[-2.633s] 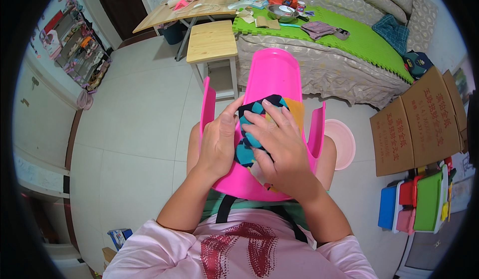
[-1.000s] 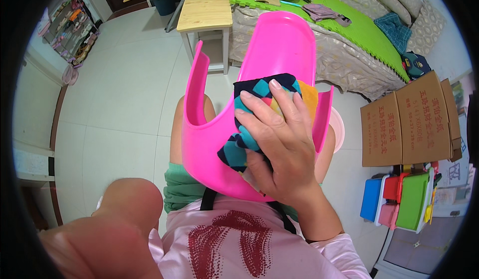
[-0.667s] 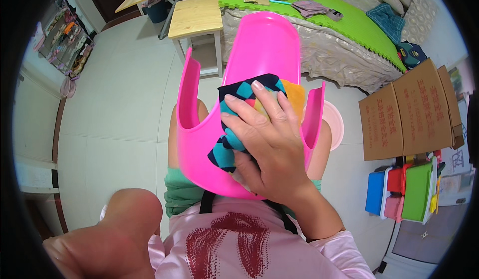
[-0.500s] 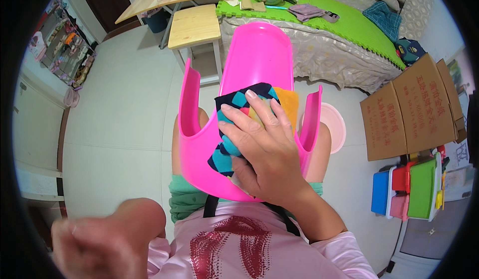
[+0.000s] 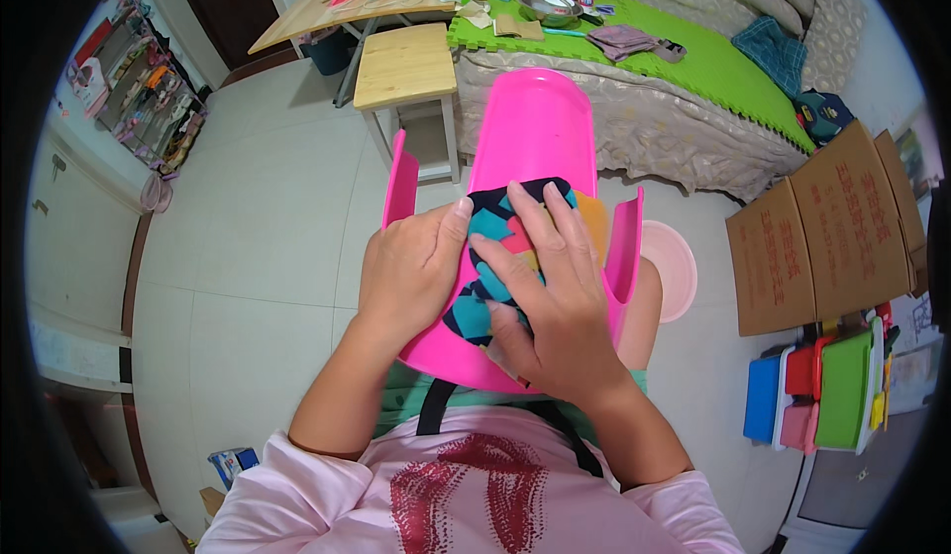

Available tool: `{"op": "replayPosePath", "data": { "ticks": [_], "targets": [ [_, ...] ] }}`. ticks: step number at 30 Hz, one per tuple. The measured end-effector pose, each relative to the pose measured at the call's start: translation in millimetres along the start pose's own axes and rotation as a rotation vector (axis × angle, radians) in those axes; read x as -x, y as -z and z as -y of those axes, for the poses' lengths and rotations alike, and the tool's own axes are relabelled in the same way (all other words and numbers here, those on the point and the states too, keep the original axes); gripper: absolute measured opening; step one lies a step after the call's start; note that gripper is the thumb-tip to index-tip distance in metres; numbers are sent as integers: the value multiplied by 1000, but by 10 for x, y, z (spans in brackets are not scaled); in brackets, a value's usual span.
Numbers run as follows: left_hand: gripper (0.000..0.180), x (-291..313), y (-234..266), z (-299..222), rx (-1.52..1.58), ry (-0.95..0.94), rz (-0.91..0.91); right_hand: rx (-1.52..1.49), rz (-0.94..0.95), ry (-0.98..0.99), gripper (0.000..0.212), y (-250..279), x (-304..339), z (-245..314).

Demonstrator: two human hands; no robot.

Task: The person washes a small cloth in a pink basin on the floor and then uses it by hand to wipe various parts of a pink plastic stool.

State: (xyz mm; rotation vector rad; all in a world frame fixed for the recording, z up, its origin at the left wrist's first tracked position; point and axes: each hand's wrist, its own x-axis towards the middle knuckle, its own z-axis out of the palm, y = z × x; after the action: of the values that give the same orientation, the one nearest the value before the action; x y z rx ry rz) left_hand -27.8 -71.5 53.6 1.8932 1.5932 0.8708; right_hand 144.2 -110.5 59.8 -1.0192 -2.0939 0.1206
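A bright pink moulded plastic seat [image 5: 540, 123] with raised sides lies across my lap. Folded on it is a patterned cloth [image 5: 490, 225], navy and turquoise with a yellow-orange part. My right hand [image 5: 560, 292] rests on top of the cloth, fingers stretched and spread, pressing it to the plastic. My left hand [image 5: 411, 267] closes over the seat's left raised side, its thumb lying along the inside by the cloth's left edge. The other left fingers are hidden from sight.
Ahead stand a wooden stool [image 5: 404, 64] and a bed with a green foam mat [image 5: 698, 89]. To the right are a pink basin [image 5: 672, 272], a large cardboard box [image 5: 822, 232] and coloured bins [image 5: 842, 386]. A shelf rack [image 5: 149, 84] stands far left.
My left hand, blurred at the lower left before, has come up onto the seat's left side. My right hand stays on the cloth. The view has shifted slightly.
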Motion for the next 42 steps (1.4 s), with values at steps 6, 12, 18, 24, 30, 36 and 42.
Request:
{"op": "replayPosePath", "data": {
  "ticks": [6,12,18,24,30,36,42],
  "targets": [
    [43,-13,-11,31,184,-48,-58,55,22,-31,46,-9,-103,-24],
    [41,-127,-15,155,182,34,1,69,22,-31,47,-91,-196,-131],
    [34,-264,-61,373,449,-101,59,137,87,31,44,-136,-193,-110],
    [38,-295,-171,410,722,-102,-16,164,193,96,43,-111,-147,76],
    [45,-239,-129,378,694,14,37,139,227,221,46,-175,48,145],
    [44,-230,-95,328,681,82,31,127,209,249,47,-146,152,194],
    [44,-158,-45,249,488,44,6,50,177,225,49,-110,149,95]
  ]
}}
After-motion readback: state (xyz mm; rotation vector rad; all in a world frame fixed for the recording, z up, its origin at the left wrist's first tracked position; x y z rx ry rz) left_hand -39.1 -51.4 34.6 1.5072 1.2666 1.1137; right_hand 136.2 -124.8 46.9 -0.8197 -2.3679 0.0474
